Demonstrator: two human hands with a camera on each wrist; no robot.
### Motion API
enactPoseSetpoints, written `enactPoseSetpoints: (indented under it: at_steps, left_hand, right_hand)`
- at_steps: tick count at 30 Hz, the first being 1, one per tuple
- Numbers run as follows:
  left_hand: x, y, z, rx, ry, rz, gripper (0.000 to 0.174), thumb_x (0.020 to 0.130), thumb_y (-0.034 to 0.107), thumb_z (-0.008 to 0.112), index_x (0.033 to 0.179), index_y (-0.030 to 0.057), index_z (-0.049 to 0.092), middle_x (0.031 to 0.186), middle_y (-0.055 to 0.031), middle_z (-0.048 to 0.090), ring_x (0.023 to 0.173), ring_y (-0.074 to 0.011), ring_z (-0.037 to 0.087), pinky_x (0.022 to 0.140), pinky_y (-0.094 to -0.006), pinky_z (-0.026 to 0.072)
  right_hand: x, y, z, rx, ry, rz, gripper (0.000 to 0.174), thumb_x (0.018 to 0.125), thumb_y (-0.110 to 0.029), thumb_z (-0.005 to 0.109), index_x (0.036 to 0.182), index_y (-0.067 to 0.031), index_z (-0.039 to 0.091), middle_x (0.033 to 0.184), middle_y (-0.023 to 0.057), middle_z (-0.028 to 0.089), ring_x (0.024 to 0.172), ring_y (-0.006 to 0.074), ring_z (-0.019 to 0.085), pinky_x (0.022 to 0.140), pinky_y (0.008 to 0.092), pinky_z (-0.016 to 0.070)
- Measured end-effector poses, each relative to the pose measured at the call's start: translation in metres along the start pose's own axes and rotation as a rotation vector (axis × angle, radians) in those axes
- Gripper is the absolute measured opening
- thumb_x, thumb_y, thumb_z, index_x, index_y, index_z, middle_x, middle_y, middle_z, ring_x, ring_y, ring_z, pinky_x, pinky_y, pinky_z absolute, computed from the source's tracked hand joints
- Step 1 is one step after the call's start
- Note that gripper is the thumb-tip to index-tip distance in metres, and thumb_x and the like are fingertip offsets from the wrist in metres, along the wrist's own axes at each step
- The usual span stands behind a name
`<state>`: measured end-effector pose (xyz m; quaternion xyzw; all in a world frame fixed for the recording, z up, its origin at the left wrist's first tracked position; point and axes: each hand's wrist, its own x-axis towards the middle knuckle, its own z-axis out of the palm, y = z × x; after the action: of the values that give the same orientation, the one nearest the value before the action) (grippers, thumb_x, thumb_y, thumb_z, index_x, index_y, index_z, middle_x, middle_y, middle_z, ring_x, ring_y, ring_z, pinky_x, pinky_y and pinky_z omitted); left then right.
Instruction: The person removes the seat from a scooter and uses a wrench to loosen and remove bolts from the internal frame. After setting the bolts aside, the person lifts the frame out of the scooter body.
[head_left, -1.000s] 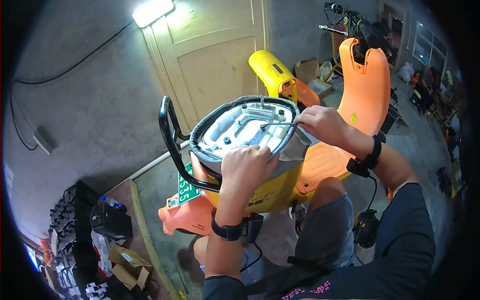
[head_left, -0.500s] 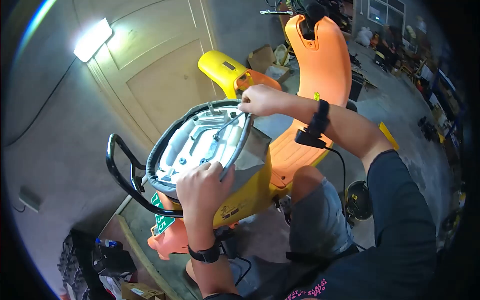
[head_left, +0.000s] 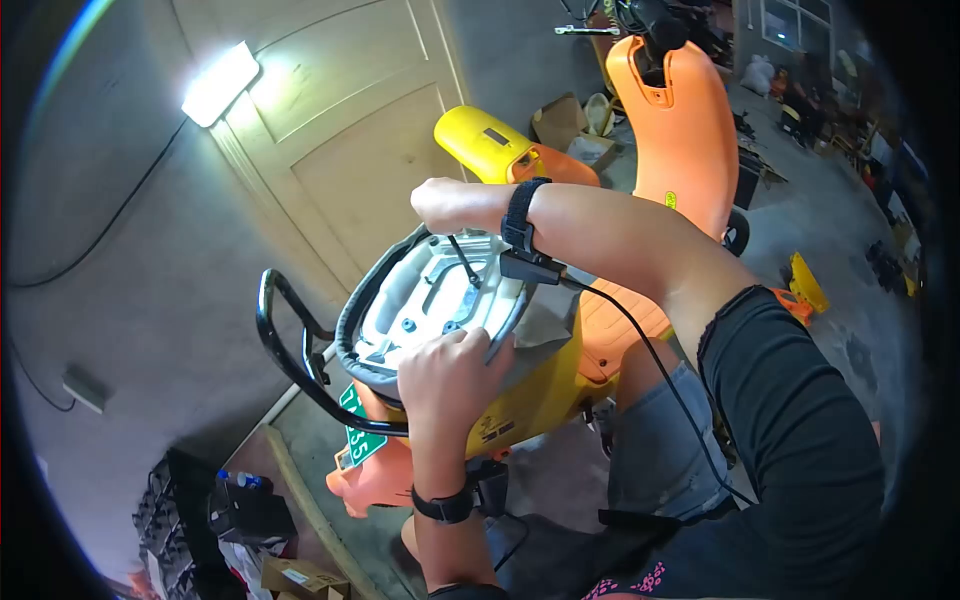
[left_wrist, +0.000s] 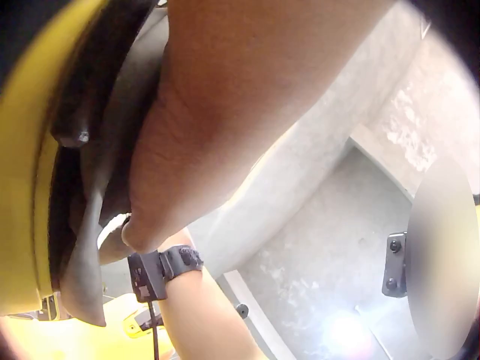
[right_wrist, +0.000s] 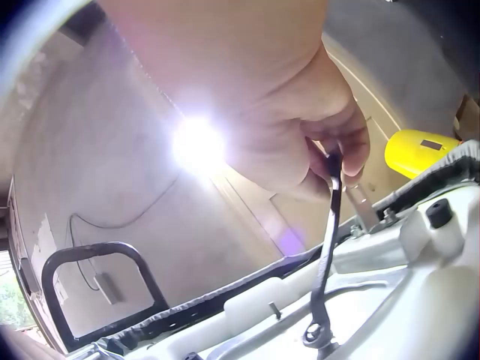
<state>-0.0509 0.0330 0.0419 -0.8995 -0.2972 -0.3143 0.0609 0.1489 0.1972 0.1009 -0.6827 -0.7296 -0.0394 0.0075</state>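
Note:
A scooter seat point(head_left: 378, 318), its pale underside facing up and its dark cover edge around it, sits on the yellow seat compartment point(head_left: 545, 392). My right hand point(head_left: 445, 207) is above the seat's far edge and pinches the end of a dark ring spanner point(right_wrist: 325, 262). In the right wrist view the spanner's ring end sits around a bolt point(right_wrist: 319, 335) in the underside. My left hand point(head_left: 447, 378) grips the near rim of the seat, knuckles up; its fingertips are hidden in the left wrist view.
A black grab rail point(head_left: 285, 350) curves out left of the seat. Orange scooter body panels point(head_left: 680, 130) rise at the right, and a yellow panel point(head_left: 485, 142) stands behind. A bright lamp point(head_left: 222, 84) hangs by the door point(head_left: 375, 150). A cable point(head_left: 650, 350) trails from my right wrist.
My right hand has swung the spanner's free end from the seat's right side round to its far left, about the bolt. My left hand has stayed on the rim; the head view has shifted.

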Motion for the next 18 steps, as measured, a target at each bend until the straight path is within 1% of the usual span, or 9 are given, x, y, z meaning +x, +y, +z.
enactPoseSetpoints:
  at_steps: [3, 4, 5, 7, 9, 11, 14, 15, 18]
  left_hand:
    - [-0.001, -0.003, 0.000, 0.005, -0.031, 0.012, 0.039, 0.086, 0.043, 0.069, 0.065, 0.0102, 0.063, 0.063, -0.0063, 0.064, 0.058, -0.0283, 0.066, 0.051, -0.0407, 0.0495]
    - [-0.001, -0.002, 0.001, 0.016, -0.030, 0.004, 0.038, 0.086, 0.042, 0.069, 0.065, 0.0105, 0.063, 0.063, -0.0062, 0.064, 0.058, -0.0286, 0.066, 0.050, -0.0413, 0.0494]
    - [-0.001, -0.003, 0.001, 0.014, -0.028, -0.008, 0.038, 0.086, 0.042, 0.069, 0.065, 0.0105, 0.063, 0.063, -0.0062, 0.064, 0.058, -0.0286, 0.066, 0.050, -0.0413, 0.0494]
    - [0.000, -0.002, -0.001, -0.008, -0.054, -0.002, 0.037, 0.087, 0.042, 0.068, 0.067, 0.0110, 0.064, 0.064, -0.0061, 0.064, 0.058, -0.0286, 0.067, 0.050, -0.0416, 0.0501]
    - [-0.001, -0.001, -0.002, -0.007, -0.082, -0.026, 0.034, 0.086, 0.042, 0.068, 0.070, 0.0117, 0.067, 0.066, -0.0067, 0.066, 0.058, -0.0289, 0.067, 0.052, -0.0415, 0.0509]
    - [0.000, -0.002, -0.001, -0.024, -0.030, 0.002, 0.033, 0.084, 0.041, 0.070, 0.069, 0.0117, 0.068, 0.065, -0.0074, 0.067, 0.057, -0.0293, 0.066, 0.053, -0.0418, 0.0509]
    - [0.002, 0.000, 0.000, -0.075, -0.047, 0.005, 0.032, 0.082, 0.039, 0.071, 0.066, 0.0106, 0.068, 0.060, -0.0085, 0.064, 0.057, -0.0294, 0.066, 0.056, -0.0423, 0.0507]
    - [0.001, -0.004, -0.003, -0.071, -0.044, -0.002, 0.033, 0.082, 0.038, 0.071, 0.065, 0.0103, 0.067, 0.058, -0.0087, 0.063, 0.057, -0.0295, 0.066, 0.056, -0.0425, 0.0505]
    - [-0.004, -0.005, 0.003, -0.097, -0.055, -0.040, 0.035, 0.082, 0.043, 0.071, 0.069, 0.0110, 0.071, 0.063, -0.0101, 0.065, 0.060, -0.0290, 0.066, 0.055, -0.0421, 0.0502]
  right_hand:
    - [0.006, -0.024, -0.004, -0.034, -0.021, -0.114, 0.022, 0.075, 0.002, 0.061, 0.091, -0.0013, 0.076, 0.093, 0.0230, 0.073, 0.092, 0.0393, 0.071, 0.077, 0.0442, 0.0564]
    - [0.008, -0.028, -0.001, -0.013, 0.000, -0.160, 0.024, 0.078, -0.001, 0.062, 0.097, -0.0055, 0.077, 0.095, 0.0181, 0.074, 0.091, 0.0370, 0.071, 0.078, 0.0434, 0.0561]
    - [0.012, -0.032, 0.002, -0.018, -0.006, -0.169, 0.024, 0.078, -0.001, 0.062, 0.097, -0.0055, 0.077, 0.095, 0.0181, 0.074, 0.091, 0.0370, 0.071, 0.078, 0.0434, 0.0561]
    - [0.002, -0.047, -0.001, 0.114, 0.032, -0.397, 0.023, 0.080, -0.006, 0.065, 0.101, -0.0055, 0.075, 0.097, 0.0160, 0.073, 0.091, 0.0356, 0.070, 0.080, 0.0428, 0.0554]
    - [-0.017, -0.059, -0.012, 0.123, 0.003, -0.461, 0.023, 0.080, -0.010, 0.067, 0.102, -0.0074, 0.074, 0.099, 0.0146, 0.073, 0.093, 0.0346, 0.069, 0.082, 0.0423, 0.0547]
    - [-0.039, -0.069, -0.024, 0.133, -0.042, -0.656, 0.021, 0.079, -0.010, 0.067, 0.099, -0.0094, 0.074, 0.096, 0.0157, 0.073, 0.088, 0.0358, 0.070, 0.079, 0.0426, 0.0562]
    - [-0.067, -0.079, -0.038, -0.091, -0.078, -0.561, 0.024, 0.078, -0.008, 0.065, 0.100, -0.0084, 0.074, 0.091, 0.0168, 0.073, 0.081, 0.0351, 0.071, 0.073, 0.0435, 0.0575]
    - [-0.071, -0.082, -0.037, -0.099, -0.081, -0.588, 0.024, 0.078, -0.008, 0.065, 0.100, -0.0084, 0.074, 0.091, 0.0168, 0.073, 0.081, 0.0351, 0.071, 0.073, 0.0435, 0.0575]
    - [-0.100, -0.073, -0.025, -0.135, 0.133, -0.648, 0.018, 0.079, -0.009, 0.063, 0.093, -0.0029, 0.072, 0.083, 0.0156, 0.072, 0.075, 0.0321, 0.072, 0.066, 0.0423, 0.0579]
